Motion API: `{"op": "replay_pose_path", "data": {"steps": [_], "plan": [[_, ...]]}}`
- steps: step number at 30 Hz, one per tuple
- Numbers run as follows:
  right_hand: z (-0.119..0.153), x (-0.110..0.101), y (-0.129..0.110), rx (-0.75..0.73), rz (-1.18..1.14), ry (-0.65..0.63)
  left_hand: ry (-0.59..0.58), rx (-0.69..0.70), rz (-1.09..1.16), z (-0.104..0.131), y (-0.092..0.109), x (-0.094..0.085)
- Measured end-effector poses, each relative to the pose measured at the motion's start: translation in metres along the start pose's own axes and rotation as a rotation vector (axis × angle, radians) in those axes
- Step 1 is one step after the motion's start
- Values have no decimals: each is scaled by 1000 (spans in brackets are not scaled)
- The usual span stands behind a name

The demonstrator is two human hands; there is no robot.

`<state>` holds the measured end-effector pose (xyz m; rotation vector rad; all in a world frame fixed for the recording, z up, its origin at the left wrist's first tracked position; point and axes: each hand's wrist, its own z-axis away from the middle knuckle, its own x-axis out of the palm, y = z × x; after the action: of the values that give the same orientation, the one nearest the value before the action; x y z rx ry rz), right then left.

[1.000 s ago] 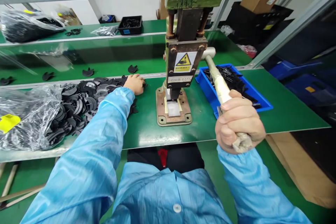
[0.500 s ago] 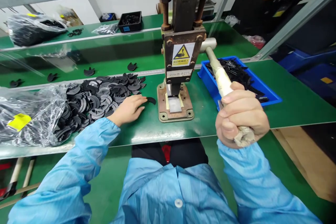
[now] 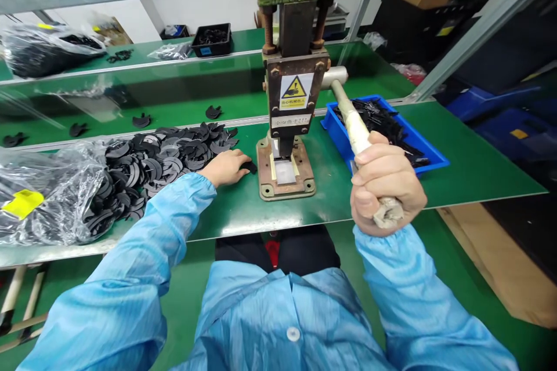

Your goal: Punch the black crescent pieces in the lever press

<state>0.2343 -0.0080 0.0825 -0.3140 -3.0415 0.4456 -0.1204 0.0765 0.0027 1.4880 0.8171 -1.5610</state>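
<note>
My left hand (image 3: 227,167) is closed at the fingertips on a curved black piece (image 3: 249,167), just left of the press base. The piece is partly covered by the fingers. My right hand (image 3: 387,185) wraps round the taped lever handle (image 3: 355,129) of the hand press (image 3: 290,90). Under the press ram, a pale block (image 3: 285,173) sits on the rusty base plate (image 3: 266,190). A heap of crescent-shaped black pieces (image 3: 167,162) lies to the left of my left hand, partly spilling from a clear plastic bag (image 3: 73,203) with a yellow label.
Right of the press stands a blue tray (image 3: 429,169) of thin black parts, beneath the lever. Several loose black pieces (image 3: 141,120) lie on the green strip behind the heap. Farther back are a black bin (image 3: 213,40) and a filled plastic bag (image 3: 47,52). A metal post (image 3: 474,35) rises at right.
My left hand has moved slightly right, carrying the black piece closer to the press base. My right hand keeps its hold on the lever. The whole view has shifted a little.
</note>
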Motion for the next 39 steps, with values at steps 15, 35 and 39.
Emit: {"op": "replay_pose_path", "data": {"steps": [15, 35, 39], "plan": [[1, 0, 1, -8, -5, -5, 160, -277, 1007, 7, 27, -1], [1, -3, -2, -5, -28, -45, 38, -372, 1325, -27, 92, -21], [1, -2, -2, -2, -27, -43, 34, -389, 1347, -30, 90, -20]]}}
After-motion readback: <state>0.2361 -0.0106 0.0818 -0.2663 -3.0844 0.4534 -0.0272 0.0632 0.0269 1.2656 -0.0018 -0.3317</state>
